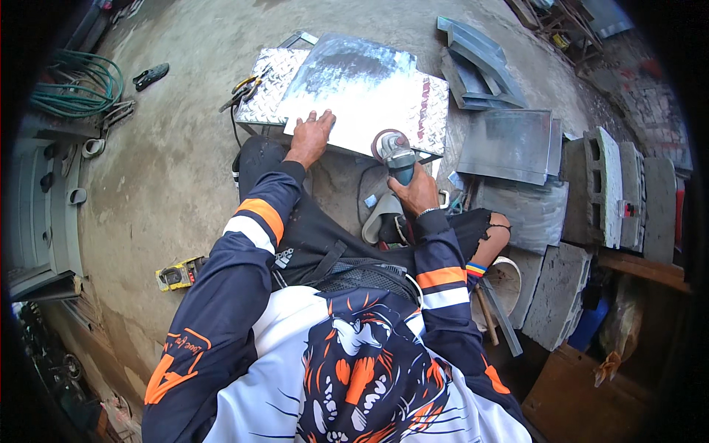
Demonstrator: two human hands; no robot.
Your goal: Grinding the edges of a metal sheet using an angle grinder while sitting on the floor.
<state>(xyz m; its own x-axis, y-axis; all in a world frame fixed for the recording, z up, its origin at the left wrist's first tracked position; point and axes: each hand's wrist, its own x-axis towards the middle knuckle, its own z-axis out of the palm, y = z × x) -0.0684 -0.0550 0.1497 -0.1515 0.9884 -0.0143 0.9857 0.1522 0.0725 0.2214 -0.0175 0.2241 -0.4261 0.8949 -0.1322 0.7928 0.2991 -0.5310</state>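
Observation:
A shiny sheet of metal (362, 81) lies on a low bench topped with checkered plate (434, 111). My left hand (310, 136) rests on the sheet's near left edge with its fingers stretched out flat. In my right hand (418, 190) is an angle grinder (400, 164), gripped round its blue-green body. The grinder's round disc (389, 145) is at the sheet's near right corner; I cannot tell whether it touches. Pliers (244, 92) with dark and yellow handles lie on the bench's left end.
Bent metal channels (480, 70) and stacked flat sheets (506, 144) lie to the right, beside concrete blocks (602, 188). A green hose coil (81, 85) and a dark shoe (151, 77) are at the far left. A yellow tool (179, 274) sits on the floor left of me.

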